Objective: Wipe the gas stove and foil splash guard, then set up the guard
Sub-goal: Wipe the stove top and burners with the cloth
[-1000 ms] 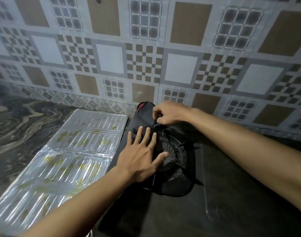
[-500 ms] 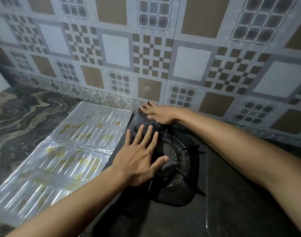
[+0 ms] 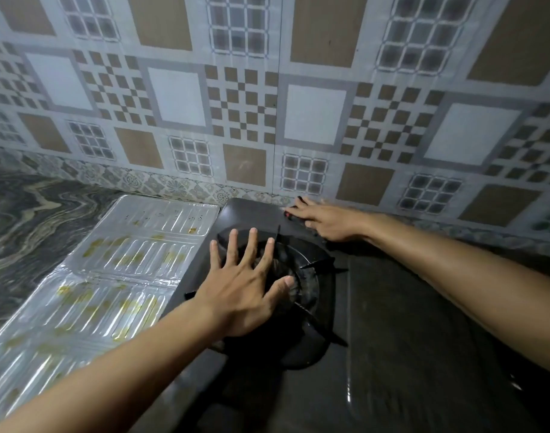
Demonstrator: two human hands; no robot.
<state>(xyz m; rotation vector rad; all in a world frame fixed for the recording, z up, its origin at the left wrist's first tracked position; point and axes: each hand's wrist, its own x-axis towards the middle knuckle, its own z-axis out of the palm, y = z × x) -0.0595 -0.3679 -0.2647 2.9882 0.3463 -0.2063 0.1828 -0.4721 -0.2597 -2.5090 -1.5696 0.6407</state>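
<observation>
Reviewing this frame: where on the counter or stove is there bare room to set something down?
Free: the marble counter left of the foil splash guard, and the stove top right of the burner. Crowded: the left hand covers the burner, and the right hand rests on a cloth at the stove's back edge.

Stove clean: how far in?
Done: nothing clearly finished. In hand: wiping the stove; right hand presses a dark cloth at its back edge, left hand lies flat on the burner grate. Left: foil guard lies flat beside it, yellow stains showing, unwiped, not stood up.
</observation>
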